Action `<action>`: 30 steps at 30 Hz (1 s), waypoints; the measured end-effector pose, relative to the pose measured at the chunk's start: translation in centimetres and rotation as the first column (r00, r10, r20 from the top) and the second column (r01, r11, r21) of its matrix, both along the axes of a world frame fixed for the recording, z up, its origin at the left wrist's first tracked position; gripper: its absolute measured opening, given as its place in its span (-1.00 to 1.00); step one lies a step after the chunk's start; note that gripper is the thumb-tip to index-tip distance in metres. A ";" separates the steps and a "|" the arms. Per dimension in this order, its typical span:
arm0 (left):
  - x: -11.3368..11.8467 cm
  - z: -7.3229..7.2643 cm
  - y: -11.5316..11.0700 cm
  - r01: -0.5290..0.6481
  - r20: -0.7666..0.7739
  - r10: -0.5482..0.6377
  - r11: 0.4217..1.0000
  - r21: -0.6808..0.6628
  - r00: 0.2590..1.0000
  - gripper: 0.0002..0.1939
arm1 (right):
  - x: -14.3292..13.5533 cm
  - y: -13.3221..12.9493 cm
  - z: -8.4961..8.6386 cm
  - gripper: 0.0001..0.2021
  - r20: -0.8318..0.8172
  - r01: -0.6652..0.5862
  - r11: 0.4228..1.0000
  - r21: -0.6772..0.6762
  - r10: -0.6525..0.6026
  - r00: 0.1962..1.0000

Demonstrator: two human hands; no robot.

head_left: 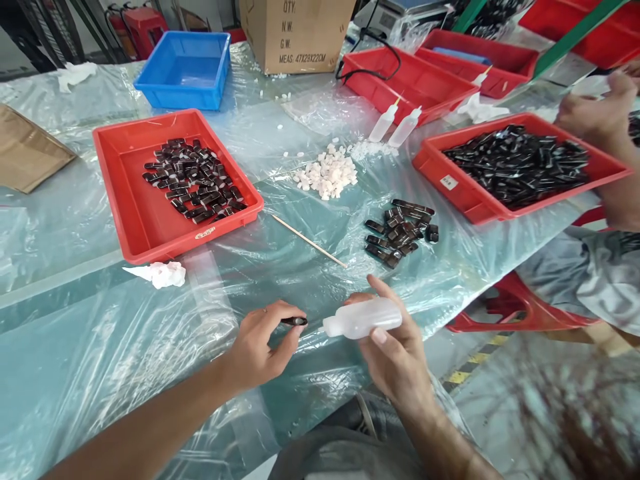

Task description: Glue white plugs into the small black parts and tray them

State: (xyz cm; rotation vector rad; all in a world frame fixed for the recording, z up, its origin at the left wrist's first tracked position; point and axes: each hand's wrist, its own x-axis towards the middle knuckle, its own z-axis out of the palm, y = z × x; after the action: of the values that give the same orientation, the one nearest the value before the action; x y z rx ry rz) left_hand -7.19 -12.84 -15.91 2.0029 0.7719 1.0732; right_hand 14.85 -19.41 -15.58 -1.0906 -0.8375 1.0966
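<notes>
My left hand pinches a small dark piece between thumb and fingers, its open end facing right. In my right hand lies a translucent white squeeze bottle, held sideways with its nozzle end pointing left at the dark piece, a small gap between them. Beyond my hands a thin wooden stick rests on the plastic-covered table. A loose pile of dark pieces is to its right, and a heap of small whitish pieces lies farther back.
A red tray with dark pieces stands at left, a crumpled tissue before it. Another red tray full of dark pieces is at right, near another person's hand. Two bottles, a blue bin and a carton stand behind.
</notes>
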 end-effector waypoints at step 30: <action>0.3 -0.7 0.4 -0.018 0.084 0.013 0.998 0.061 0.996 -0.85 | 0.0 0.1 0.7 -0.22 0.578 -0.122 0.903 0.412 -0.155 0.801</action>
State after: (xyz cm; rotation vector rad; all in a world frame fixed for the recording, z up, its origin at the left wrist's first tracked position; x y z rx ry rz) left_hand -6.85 -12.46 -16.61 1.9927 0.7190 1.1951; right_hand 14.83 -19.35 -14.88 -1.0633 -1.4965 0.4819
